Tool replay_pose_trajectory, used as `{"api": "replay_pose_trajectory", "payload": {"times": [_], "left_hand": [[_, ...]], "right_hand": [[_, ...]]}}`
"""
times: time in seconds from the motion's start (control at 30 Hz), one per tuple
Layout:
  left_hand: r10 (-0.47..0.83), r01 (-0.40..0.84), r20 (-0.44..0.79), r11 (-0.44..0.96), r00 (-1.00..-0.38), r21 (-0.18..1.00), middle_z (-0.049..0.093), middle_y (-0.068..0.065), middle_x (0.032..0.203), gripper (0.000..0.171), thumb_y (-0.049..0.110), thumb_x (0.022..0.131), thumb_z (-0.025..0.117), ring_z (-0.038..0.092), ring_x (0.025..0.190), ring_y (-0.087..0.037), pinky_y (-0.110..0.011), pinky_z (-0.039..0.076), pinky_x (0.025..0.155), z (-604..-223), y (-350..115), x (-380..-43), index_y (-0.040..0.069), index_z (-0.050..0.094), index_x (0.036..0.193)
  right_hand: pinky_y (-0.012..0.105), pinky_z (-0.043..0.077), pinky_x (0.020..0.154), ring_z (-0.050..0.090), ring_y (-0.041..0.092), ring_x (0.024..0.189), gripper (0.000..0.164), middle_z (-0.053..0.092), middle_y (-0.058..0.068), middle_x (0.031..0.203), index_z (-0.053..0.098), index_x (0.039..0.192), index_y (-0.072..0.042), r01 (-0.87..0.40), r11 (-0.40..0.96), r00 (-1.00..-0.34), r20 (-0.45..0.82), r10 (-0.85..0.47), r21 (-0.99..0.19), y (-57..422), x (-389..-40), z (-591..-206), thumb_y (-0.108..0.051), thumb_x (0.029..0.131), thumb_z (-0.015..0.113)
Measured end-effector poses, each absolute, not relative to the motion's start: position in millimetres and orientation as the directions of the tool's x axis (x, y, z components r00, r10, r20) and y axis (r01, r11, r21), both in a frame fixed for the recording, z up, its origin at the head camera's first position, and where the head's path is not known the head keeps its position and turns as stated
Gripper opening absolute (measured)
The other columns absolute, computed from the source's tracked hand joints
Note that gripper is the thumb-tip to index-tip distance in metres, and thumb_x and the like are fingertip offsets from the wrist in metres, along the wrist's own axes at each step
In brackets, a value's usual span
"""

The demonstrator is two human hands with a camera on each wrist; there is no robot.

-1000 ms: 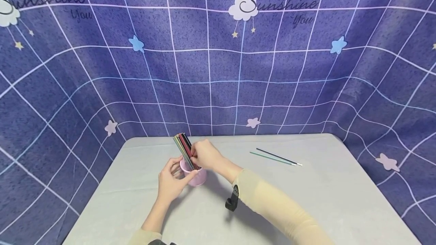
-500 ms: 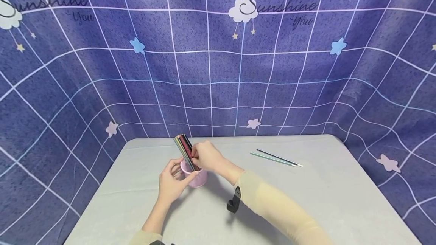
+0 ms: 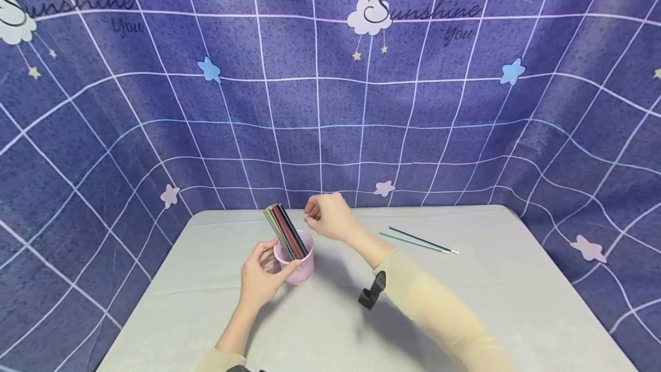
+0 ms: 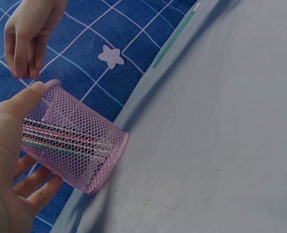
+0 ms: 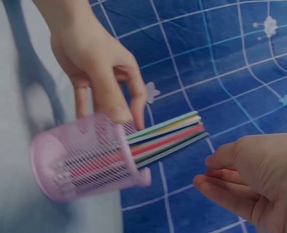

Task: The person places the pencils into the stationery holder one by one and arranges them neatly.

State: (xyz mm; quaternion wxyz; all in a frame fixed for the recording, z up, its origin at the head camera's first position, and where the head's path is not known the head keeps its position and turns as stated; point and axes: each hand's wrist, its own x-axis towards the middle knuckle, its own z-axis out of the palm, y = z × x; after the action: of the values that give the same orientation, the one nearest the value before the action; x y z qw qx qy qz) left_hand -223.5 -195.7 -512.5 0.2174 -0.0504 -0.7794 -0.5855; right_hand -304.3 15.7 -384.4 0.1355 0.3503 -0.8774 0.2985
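A pink mesh pen cup (image 3: pixel 299 271) stands on the table, its rim at the top. My left hand (image 3: pixel 260 280) grips it from the left, thumb at the rim and fingers round the side. Inside, a bunch of coloured pencils (image 3: pixel 285 228) leans left, in green, yellow, red and black; their lower ends show through the mesh cup (image 4: pixel 80 141) in the left wrist view. My right hand (image 3: pixel 329 217) hovers right of the pencils, apart from them. Its fingers are loosely bent with nothing between them, and the right wrist view shows a gap between the pencil tips and my right fingertips (image 5: pixel 201 180).
Two thin pencils with white ends, one dark (image 3: pixel 418 237) and one teal (image 3: pixel 410 239), lie close together at the right back of the pale table (image 3: pixel 516 303). A blue curtain (image 3: pixel 330 102) with a grid and stars hangs behind and at both sides.
My right hand has let go of the pencils and moved up and to the right, away from the cup. My left hand keeps its grip in the same place.
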Motion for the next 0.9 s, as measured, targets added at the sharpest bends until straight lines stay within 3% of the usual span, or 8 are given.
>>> {"api": "replay_pose_trajectory", "payload": {"times": [0.17, 0.43, 0.63, 0.9], "left_hand": [[-0.187, 0.317, 0.382, 0.303, -0.905, 0.899, 0.074, -0.021, 0.132, 0.064, 0.009, 0.073, 0.099, 0.076, 0.117, -0.038, -0.031, 0.068, 0.093, -514, -196, -224, 0.000, 0.066, 0.127], [-0.184, 0.331, 0.394, 0.298, -0.901, 0.896, 0.074, -0.025, 0.130, 0.063, 0.009, 0.074, 0.099, 0.074, 0.117, -0.044, -0.041, 0.068, 0.095, -514, -195, -225, -0.003, 0.066, 0.127], [-0.187, 0.339, 0.403, 0.301, -0.896, 0.892, 0.074, -0.024, 0.131, 0.063, 0.008, 0.073, 0.099, 0.075, 0.117, -0.042, -0.040, 0.068, 0.095, -515, -197, -227, -0.002, 0.066, 0.126], [-0.185, 0.341, 0.401, 0.286, -0.897, 0.895, 0.074, -0.025, 0.130, 0.063, 0.008, 0.072, 0.099, 0.075, 0.117, -0.043, -0.044, 0.067, 0.096, -514, -197, -225, -0.003, 0.066, 0.125]], "right_hand": [[0.014, 0.063, 0.066, 0.077, 0.014, 0.074, 0.006, 0.081, 0.005, 0.085, 0.076, 0.092, -0.006, -0.690, 0.581, -0.722, 0.460, -0.516, -0.432, 33, -305, -370, -0.007, 0.090, 0.081], [0.022, 0.067, 0.073, 0.078, 0.018, 0.079, 0.008, 0.081, 0.007, 0.088, 0.075, 0.097, -0.005, -0.692, 0.605, -0.718, 0.464, -0.519, -0.394, 60, -305, -358, -0.007, 0.089, 0.080], [0.028, 0.069, 0.078, 0.077, 0.020, 0.083, 0.010, 0.080, 0.009, 0.092, 0.075, 0.099, -0.004, -0.676, 0.625, -0.732, 0.450, -0.511, -0.389, 86, -306, -357, -0.007, 0.090, 0.079], [0.033, 0.069, 0.074, 0.075, 0.020, 0.077, 0.007, 0.079, 0.008, 0.086, 0.076, 0.094, -0.003, -0.654, 0.666, -0.744, 0.465, -0.480, -0.358, 120, -310, -368, -0.005, 0.088, 0.078]]}}
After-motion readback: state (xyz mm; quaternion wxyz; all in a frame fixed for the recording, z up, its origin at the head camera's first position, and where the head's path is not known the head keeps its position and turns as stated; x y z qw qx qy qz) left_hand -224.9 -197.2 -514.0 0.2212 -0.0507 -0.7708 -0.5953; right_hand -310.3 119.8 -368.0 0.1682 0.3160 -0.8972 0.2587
